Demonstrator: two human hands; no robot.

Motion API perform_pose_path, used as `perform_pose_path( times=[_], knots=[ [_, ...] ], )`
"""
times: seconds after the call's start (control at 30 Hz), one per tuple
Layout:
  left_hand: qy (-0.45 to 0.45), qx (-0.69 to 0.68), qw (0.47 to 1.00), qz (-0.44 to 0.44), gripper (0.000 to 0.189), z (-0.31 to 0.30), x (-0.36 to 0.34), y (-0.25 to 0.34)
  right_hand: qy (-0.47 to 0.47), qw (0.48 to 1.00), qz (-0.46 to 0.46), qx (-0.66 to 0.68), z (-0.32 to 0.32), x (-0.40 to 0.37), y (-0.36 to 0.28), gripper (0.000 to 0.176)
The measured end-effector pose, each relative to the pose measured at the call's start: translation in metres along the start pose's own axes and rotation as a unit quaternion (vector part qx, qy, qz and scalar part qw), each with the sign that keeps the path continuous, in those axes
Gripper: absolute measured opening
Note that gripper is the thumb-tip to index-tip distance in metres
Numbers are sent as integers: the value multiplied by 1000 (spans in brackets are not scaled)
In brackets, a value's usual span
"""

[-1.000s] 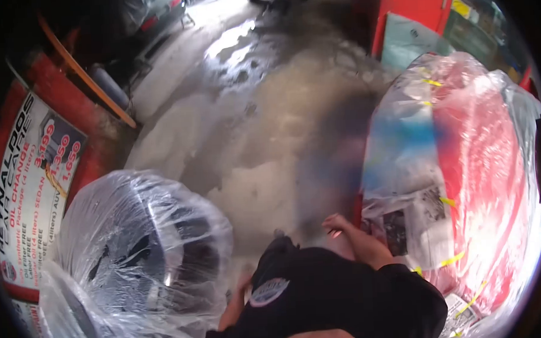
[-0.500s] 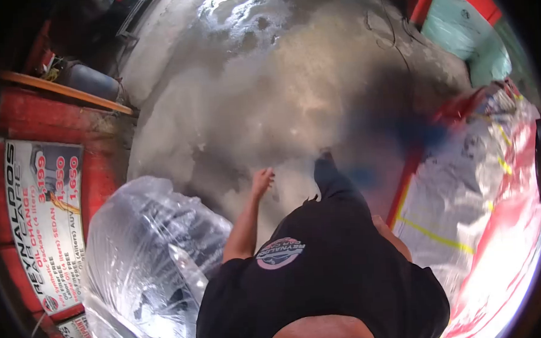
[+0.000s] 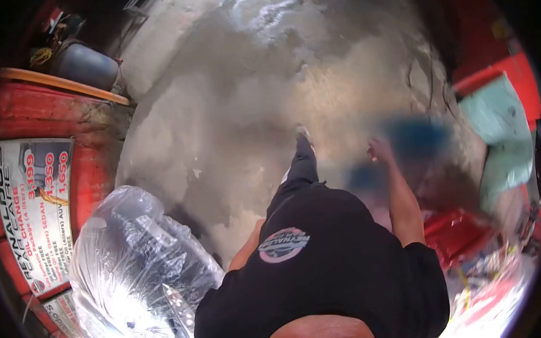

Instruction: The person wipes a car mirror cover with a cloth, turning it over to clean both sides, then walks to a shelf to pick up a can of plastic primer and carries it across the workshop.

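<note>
My right hand (image 3: 378, 151) hangs in front of me at the right, over the concrete floor (image 3: 231, 104). Its fingers are loosely bent and somewhat apart, with nothing seen in them. A blurred blue patch lies just right of it in the picture. Only the forearm of my left arm shows beside my black shirt (image 3: 341, 268); my left hand is hidden behind my body. One dark trouser leg (image 3: 300, 167) stretches forward, its shoe on the floor.
Clear plastic sheeting (image 3: 147, 253) covers a bulky thing at the lower left. A printed price sign (image 3: 37, 215) stands beyond it. Further up are an orange bar (image 3: 61, 86) and a dark blue container (image 3: 88, 67). Green sheeting (image 3: 498, 135) and red surfaces are at the right.
My left hand has swung back out of sight, while my right hand has come forward into view. The view has shifted forward along the floor, and the covered things at the right have slid back.
</note>
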State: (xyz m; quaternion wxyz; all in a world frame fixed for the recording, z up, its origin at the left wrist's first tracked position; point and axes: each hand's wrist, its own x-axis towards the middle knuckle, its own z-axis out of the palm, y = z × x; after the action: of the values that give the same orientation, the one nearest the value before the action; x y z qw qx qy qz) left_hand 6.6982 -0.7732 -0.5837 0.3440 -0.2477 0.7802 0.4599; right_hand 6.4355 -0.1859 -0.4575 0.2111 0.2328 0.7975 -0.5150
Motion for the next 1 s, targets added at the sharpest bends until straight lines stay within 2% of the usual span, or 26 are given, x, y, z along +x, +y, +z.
perform_pose_path(
  times=[0.03, 0.1, 0.13, 0.17, 0.2, 0.23, 0.27, 0.3, 0.4, 0.47, 0.5, 0.53, 0.57, 0.6, 0.63, 0.67, 0.7, 0.73, 0.77, 0.8, 0.83, 0.9, 0.97, 1.0],
  knots=[
    [13, 9, 999, 30, 46, -3, 40, 16, -31, 998, -30, -39, 4, 38, -15, 28],
    [41, 9, 994, 102, 46, -22, 120, 98, -53, 996, 26, 71, 12, 79, -53, 23],
    [57, -7, 989, 139, 46, -36, 154, 155, -66, 989, 84, 103, 13, 104, -67, 21],
    [6, -55, 978, 199, 45, -61, 171, 231, -140, 984, 100, 41, 3, 131, -75, 24],
    [-37, 37, 998, -21, 40, -79, 244, 276, -145, 983, 114, 25, -3, 149, -98, 20],
    [24, 31, 999, 17, 36, -110, 255, 364, -149, 982, 109, 29, -9, 172, -112, 18],
    [34, -109, 992, 47, 35, -133, 275, 434, -150, 983, 103, 36, -21, 196, -119, 19],
    [1, -100, 992, 78, 41, -162, 300, 502, -110, 989, 94, 12, -28, 230, -108, 25],
    [16, -150, 974, 168, 38, -228, 371, 673, -110, 975, 191, 26, -56, 313, -157, 25],
    [51, -195, 958, 206, 37, -257, 410, 764, -124, 974, 157, -110, -74, 389, -191, 19],
    [75, -218, 950, 209, 35, -267, 427, 793, -142, 974, 103, -141, -90, 486, -109, 17],
    [103, -241, 933, 245, 30, -262, 473, 796, -156, 972, 48, -171, -102, 555, -72, 17],
    [146, -262, 912, 281, 27, -257, 534, 785, -173, 966, 55, -186, -123, 599, -130, 18],
    [143, -243, 879, 385, 26, -254, 579, 772, -184, 962, 60, -191, -130, 641, -194, 18],
    [244, -207, 883, 343, 30, -239, 618, 763, -196, 959, 57, -198, -136, 697, -247, 19],
    [336, -117, 885, 300, 33, -234, 607, 770, -202, 957, 51, -201, -140, 760, -293, 20],
    [234, -146, 961, 19, 30, -226, 597, 778, -206, 955, 42, -209, -142, 827, -337, 20],
    [231, 5, 973, -20, 36, -193, 635, 745, -204, 958, 20, -202, -142, 884, -391, 21],
    [201, -99, 971, -80, 38, -190, 602, 765, -242, 933, 34, -264, -148, 920, -475, 36],
    [219, -86, 965, -115, 33, -189, 576, 785, -267, 921, 10, -284, -141, 965, -565, 36],
    [139, -156, 961, -183, 24, -195, 560, 799, -259, 941, 79, -205, -133, 1002, -634, 28],
    [162, -210, 938, -224, 24, -177, 570, 801, -217, 947, 235, -35, -98, 1061, -731, 13],
    [159, -273, 920, -233, 20, -161, 606, 792, -170, 978, 35, -117, -48, 1113, -804, 20],
    [150, -313, 908, -236, 20, -161, 637, 789, -171, 977, 33, -119, -35, 1149, -835, 20]
  ],
)
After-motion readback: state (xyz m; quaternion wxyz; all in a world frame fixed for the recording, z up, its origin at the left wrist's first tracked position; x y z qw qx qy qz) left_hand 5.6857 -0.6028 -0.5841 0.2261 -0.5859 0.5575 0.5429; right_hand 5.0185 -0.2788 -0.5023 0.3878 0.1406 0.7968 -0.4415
